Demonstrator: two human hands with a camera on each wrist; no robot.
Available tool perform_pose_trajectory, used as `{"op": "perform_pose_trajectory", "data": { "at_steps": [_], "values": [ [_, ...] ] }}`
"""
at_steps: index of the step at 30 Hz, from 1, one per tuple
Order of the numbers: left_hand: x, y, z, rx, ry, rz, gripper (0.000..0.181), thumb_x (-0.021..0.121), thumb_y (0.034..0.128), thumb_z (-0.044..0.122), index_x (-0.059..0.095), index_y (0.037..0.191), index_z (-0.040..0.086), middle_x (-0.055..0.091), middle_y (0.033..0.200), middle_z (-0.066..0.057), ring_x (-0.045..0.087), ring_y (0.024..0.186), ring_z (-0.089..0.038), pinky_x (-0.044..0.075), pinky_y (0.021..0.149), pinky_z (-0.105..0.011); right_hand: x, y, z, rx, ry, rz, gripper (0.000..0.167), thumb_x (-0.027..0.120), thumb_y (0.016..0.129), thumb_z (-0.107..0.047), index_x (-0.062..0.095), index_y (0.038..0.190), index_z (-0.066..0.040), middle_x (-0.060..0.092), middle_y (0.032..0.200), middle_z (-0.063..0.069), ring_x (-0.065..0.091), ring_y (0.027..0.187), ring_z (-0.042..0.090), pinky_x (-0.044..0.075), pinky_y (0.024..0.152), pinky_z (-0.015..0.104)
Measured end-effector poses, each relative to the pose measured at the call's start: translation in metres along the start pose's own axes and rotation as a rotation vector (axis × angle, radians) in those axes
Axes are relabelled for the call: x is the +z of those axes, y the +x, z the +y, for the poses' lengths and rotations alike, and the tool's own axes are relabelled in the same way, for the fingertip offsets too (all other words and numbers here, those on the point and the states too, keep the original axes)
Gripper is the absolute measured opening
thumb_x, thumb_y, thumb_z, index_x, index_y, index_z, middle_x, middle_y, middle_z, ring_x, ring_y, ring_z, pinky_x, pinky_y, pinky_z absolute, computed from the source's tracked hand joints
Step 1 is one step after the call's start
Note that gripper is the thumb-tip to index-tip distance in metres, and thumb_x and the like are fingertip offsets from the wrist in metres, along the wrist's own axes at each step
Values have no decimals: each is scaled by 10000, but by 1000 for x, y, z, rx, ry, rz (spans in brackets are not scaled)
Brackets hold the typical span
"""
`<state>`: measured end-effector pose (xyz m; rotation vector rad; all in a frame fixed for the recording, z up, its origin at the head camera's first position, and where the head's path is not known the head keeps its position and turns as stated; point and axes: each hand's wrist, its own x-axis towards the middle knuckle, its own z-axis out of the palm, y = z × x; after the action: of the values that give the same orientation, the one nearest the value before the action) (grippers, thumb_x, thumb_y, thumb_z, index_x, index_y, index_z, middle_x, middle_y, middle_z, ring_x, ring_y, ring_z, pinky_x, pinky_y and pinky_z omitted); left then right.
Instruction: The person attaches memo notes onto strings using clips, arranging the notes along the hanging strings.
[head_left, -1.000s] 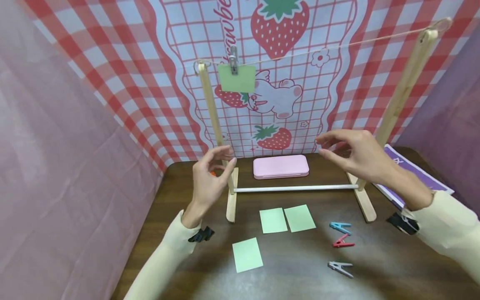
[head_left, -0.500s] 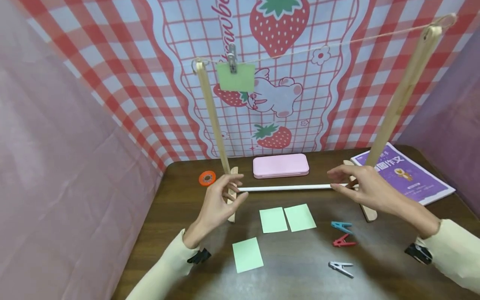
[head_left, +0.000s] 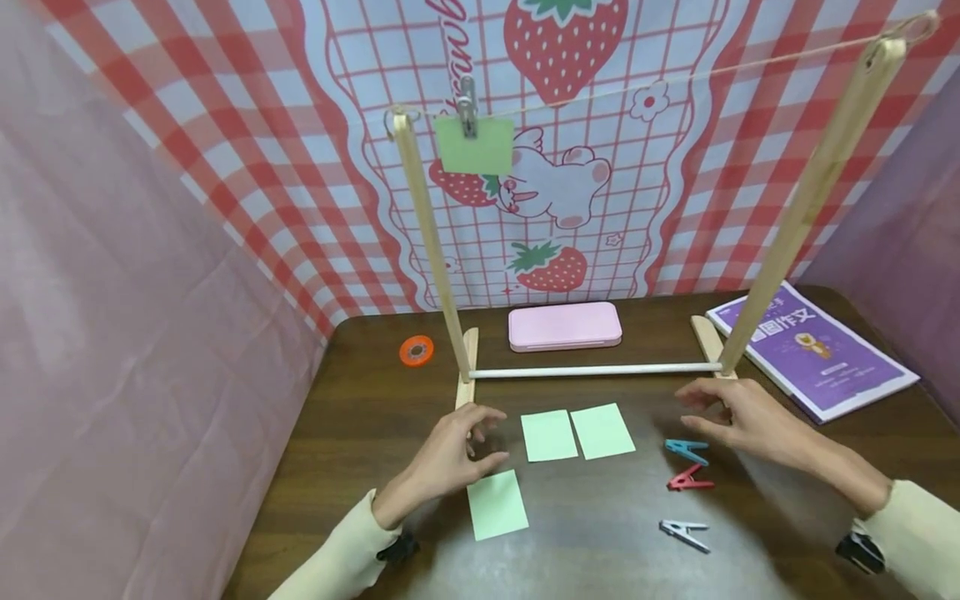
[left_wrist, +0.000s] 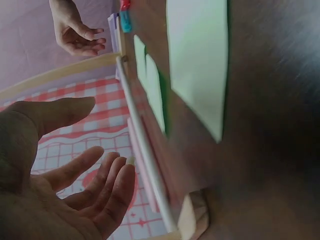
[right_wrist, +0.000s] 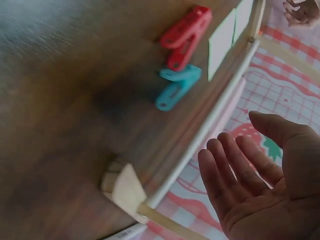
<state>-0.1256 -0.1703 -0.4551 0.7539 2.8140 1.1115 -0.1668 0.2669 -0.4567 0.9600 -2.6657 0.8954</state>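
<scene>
We take the white rod (head_left: 596,371) as our landmark. In front of its left end we see the left hand (head_left: 447,450), fingers loosely bent, thumb well apart, holding nothing. The lone green note (head_left: 498,507) lies just beside that hand, farther from the rod; the two green notes (head_left: 550,436) lie nearer the rod, before its middle. The right hand (head_left: 753,421), also loosely open with nothing in its grasp, hovers in front of the rod's right end. Farther from the rod, near that hand, we find the blue clip (head_left: 686,451), then the red clip (head_left: 690,478), then the silver clip (head_left: 684,535). Above the rod's left end, a metal clip (head_left: 468,108) holds the hanging note (head_left: 480,150) on the cord (head_left: 675,82). Behind the rod lies the pink case (head_left: 565,326), closed; we cannot tell its contents.
</scene>
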Motion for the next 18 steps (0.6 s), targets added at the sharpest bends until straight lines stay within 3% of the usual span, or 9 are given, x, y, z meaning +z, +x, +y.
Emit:
{"op": "perform_pose_trajectory", "data": {
  "at_steps": [8,18],
  "values": [
    [15,-13,-9,-37,22,-95,511,884,843,228,681,1288,82,684,1073,-106,622,877,-236,508,713,-177,15,-19,11,-26,6,13,360,909,753,-79,743,1072,-62,770,890,-35,636,780,-57,565,618,194],
    [19,-30,-14,-83,159,-159,572,952,747,294,701,1233,128,670,1071,-20,617,964,-183,512,832,-269,27,-31,17,19,61,-34,330,906,774,-109,747,1061,-84,770,932,-18,641,788,-37,576,634,213]
  ]
}}
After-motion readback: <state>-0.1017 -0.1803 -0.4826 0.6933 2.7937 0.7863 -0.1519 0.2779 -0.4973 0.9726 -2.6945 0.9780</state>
